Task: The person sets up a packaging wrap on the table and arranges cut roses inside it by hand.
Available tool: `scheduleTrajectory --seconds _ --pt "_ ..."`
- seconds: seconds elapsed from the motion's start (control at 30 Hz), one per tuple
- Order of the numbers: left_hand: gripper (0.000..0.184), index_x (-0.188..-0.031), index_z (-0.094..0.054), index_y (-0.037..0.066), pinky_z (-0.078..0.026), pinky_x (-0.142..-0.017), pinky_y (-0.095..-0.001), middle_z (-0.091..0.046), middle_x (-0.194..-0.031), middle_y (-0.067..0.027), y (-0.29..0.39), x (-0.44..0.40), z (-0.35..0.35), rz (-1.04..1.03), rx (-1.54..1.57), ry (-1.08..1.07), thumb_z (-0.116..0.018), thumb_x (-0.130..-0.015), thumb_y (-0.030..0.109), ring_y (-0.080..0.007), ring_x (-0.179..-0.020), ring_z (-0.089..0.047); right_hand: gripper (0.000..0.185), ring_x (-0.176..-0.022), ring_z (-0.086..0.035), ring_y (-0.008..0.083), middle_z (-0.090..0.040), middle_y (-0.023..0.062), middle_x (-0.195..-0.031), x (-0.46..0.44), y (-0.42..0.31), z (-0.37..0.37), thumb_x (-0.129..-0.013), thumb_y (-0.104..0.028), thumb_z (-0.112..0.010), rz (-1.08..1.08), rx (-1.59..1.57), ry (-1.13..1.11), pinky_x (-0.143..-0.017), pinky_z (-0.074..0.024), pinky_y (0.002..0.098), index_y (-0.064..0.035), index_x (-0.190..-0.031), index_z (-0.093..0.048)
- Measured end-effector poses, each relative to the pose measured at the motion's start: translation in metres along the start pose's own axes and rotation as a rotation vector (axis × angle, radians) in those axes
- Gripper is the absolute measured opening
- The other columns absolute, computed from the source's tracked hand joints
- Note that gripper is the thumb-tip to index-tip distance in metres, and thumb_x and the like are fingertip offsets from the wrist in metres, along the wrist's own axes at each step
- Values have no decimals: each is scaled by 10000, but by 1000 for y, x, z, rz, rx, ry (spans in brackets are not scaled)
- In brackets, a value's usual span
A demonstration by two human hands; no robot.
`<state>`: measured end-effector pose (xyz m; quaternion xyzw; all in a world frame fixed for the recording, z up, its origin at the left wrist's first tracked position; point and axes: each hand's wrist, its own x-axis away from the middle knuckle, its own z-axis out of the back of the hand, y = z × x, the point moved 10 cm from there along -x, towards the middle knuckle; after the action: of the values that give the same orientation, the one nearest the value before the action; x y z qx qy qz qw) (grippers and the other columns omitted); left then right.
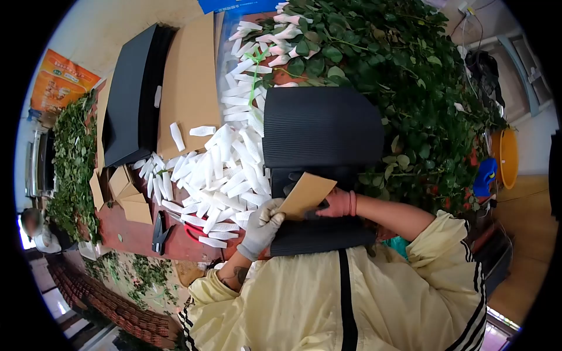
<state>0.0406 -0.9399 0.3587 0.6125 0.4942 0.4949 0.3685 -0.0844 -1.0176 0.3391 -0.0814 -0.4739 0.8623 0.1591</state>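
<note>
my left hand (260, 229), in a pale glove, is closed on the lower left end of a small tan card (307, 196), its thumb and fingers pinching the edge. my right hand (338, 203), in a pink glove with dark fingers, grasps the same card at its right side; part of that hand is hidden, so i cannot tell where every finger lies. the card is tilted, held in front of me above the black pieces.

just beyond my hands lies a big black ribbed board (322, 126), and a black piece (319, 238) lies on the near side, close to my jacket (293, 292). to the left of them, white mesh sleeves (219, 169) are heaped loosely across the red table (123, 231). a black stapler (159, 234) lies near the table's front edge, with a red loop (195, 230) to its right, partly under the sleeves. small tan pieces (133, 202) lie behind the stapler, and farther back a black stack (129, 96) sits beside a large tan sheet (190, 82).

pale pink roses (287, 32) lie at the far side, some in white sleeves, with leafy stems (410, 88) spread to the right. an orange bucket (508, 158) stands at the far right, beside a blue thing (485, 177) i can't make out.
</note>
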Motion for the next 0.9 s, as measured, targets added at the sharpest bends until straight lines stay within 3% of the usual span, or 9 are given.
scheduleTrajectory --seconds 0.13,0.17,0.27,0.33,0.43,0.47,0.6,0.77,0.9 --pt "368 -1210 -500 11 -481 -688 -260 -603 -1015 -82 20 2 29 190 -395 8 -556 -846 16 -125 -782 -580 597 -1260 -385 319 -406 168 -1350 3 28 11 -806 -168 -643 -222 -299 53 -1065 -301 361 -27 -1327 -386" --pt "345 -1171 -531 20 -487 -626 -275 -627 -943 -92 32 -2 49 87 -529 218 -580 -834 77 -129 -714 -595 563 -1247 -401 322 -425 169 -1334 2 23 15 -831 -173 -625 -200 -367 62 -1062 -305 361 -27 -1322 -390" --pt "298 -1072 -589 23 -487 -641 -321 -644 -836 -122 -2 -10 41 246 -521 115 -605 -841 210 -189 -710 -624 486 -1215 -445 302 -482 162 -1282 6 26 18 -872 -178 -588 -233 -350 134 -1042 -331 347 -23 -1301 -420" --pt "326 -934 -624 16 -477 -664 -380 -632 -746 -168 -14 -15 26 336 -896 17 -604 -843 328 -287 -726 -634 459 -1190 -471 286 -510 154 -1252 5 21 19 -879 -184 -584 -246 -477 154 -1023 -352 342 -19 -1282 -439" --pt "360 -850 -615 1 -461 -680 -417 -619 -750 -208 -18 -13 27 448 -842 -8 -613 -836 360 -356 -739 -619 397 -1127 -525 246 -561 134 -1189 5 17 32 -877 -159 -582 -377 -458 182 -975 -399 327 -12 -1234 -485" --pt "347 -709 -585 18 -431 -541 -361 -570 -555 -90 -14 -17 28 315 -879 37 -616 -852 333 -219 -552 -577 364 -1090 -552 222 -585 121 -1155 8 19 41 -868 -128 -583 -483 -303 187 -945 -424 317 -8 -1204 -512" --pt "338 -719 -591 18 -432 -556 -373 -570 -562 -105 -16 -20 29 302 -919 2 -621 -847 329 -235 -550 -572 353 -985 -585 148 -624 77 -1077 9 2 55 -782 1 -599 -638 -417 202 -885 -453 278 5 -1133 -560" --pt "370 -728 -593 6 -435 -597 -395 -583 -610 -143 -15 -18 28 332 -999 -4 -618 -839 358 -271 -602 -584 321 -970 -602 161 -644 89 -1041 5 -1 41 -761 -7 -624 -470 -689 263 -865 -463 287 5 -1081 -596" --pt "379 -723 -593 5 -441 -614 -405 -593 -639 -161 -16 -16 28 363 -914 1 -610 -839 366 -298 -641 -598 306 -911 -651 196 -669 116 -962 7 30 37 -793 -103 -612 -555 -248 213 -807 -505 299 3 -1080 -598"
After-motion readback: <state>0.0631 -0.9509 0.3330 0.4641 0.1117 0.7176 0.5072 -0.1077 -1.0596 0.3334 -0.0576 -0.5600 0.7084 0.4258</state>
